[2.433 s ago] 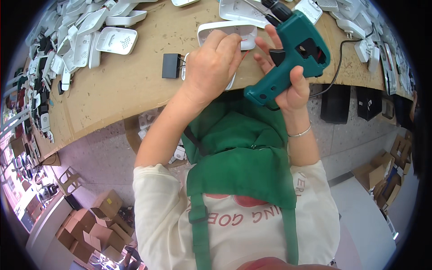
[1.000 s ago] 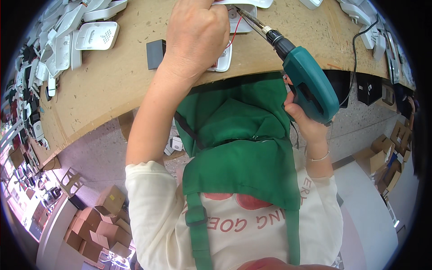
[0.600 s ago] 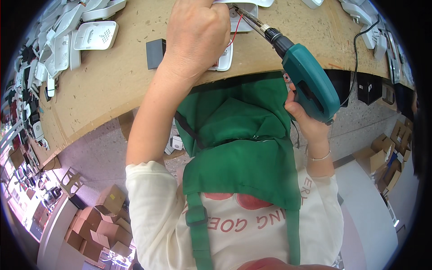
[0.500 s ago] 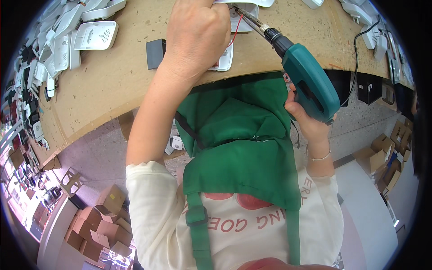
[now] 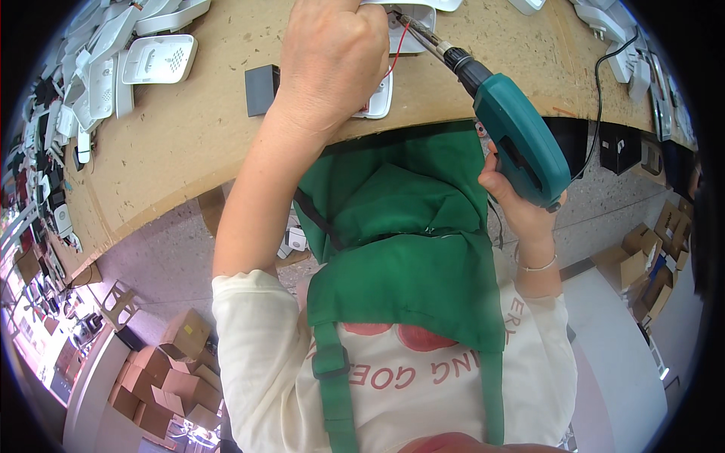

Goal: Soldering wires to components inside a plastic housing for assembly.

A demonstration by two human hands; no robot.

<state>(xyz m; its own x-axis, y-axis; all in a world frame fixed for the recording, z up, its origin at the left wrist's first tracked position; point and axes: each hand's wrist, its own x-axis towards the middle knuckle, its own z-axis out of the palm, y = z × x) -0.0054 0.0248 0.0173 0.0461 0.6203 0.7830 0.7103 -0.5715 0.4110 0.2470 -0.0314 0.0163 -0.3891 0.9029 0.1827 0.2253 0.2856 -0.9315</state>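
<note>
"Tool first: where do we have it?"

"Our right hand (image 5: 525, 215) curls around the teal gun-shaped tool (image 5: 521, 140), which slants up and leftward across the front edge of the desk (image 5: 174, 143). Part of that grip is hidden beneath it."

"And its far end?"

"Its metal tip (image 5: 420, 30) reaches over the inside of a white casing (image 5: 414, 47), near the top of our view. Whether it touches anything there, we can't tell."

"What of our left hand (image 5: 332, 68)?"

"Bent, knuckles up, just left of the tip. Its fingertips are out of sight, so we can't tell whether they pinch anything. A red wire (image 5: 398, 47) curves down from beside the tip toward a white shell (image 5: 383, 100), partly covered by that hand."

"What else lies around us?"

"A black box (image 5: 261, 90) just left of our wrist, white housings (image 5: 158, 60) crowding the left side, and a black cord (image 5: 596, 83) at the right."
</note>
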